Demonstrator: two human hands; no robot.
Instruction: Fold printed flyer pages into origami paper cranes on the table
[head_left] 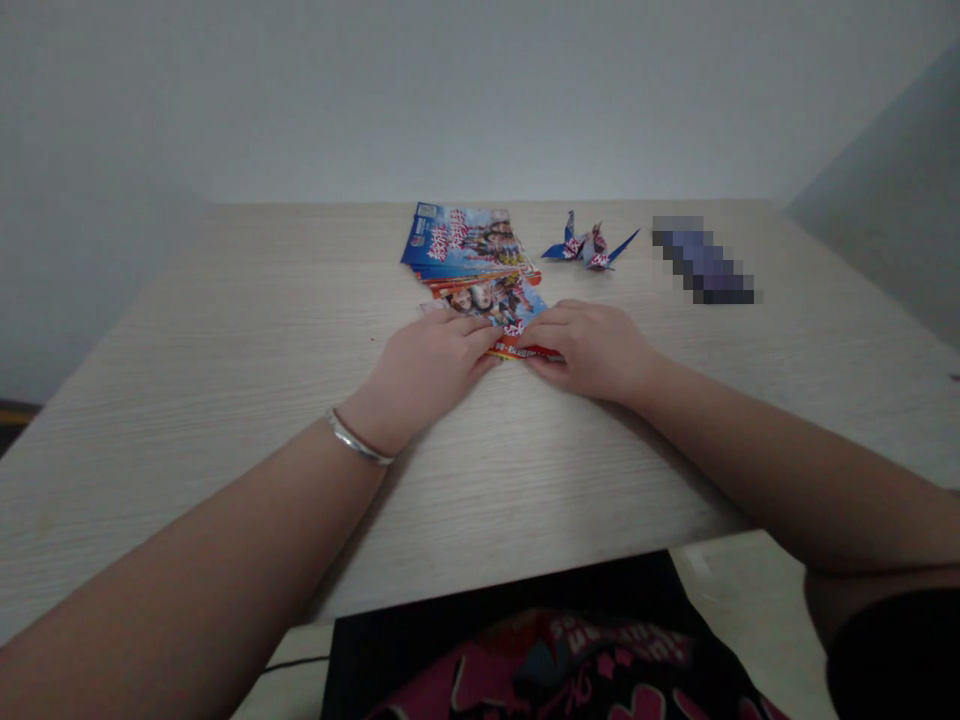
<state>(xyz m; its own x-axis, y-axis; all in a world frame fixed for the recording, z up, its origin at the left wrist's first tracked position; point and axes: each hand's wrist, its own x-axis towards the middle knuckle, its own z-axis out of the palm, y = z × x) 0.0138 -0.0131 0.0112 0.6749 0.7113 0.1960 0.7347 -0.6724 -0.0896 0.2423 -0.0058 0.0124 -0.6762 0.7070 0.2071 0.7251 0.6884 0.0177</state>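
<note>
A small colourful printed paper (504, 318) lies on the pale wooden table (247, 330) right in front of me. My left hand (427, 365) rests palm down with its fingers pressed on the paper's left part. My right hand (592, 348) is curled, its fingertips pinching the paper's near red edge. A silver bangle (358, 441) circles my left wrist.
A fanned stack of similar printed sheets (463, 248) lies just beyond the hands. Two folded paper cranes (590, 246) stand to its right. Farther right is a blurred dark object (705, 262). A plain wall rises behind the table.
</note>
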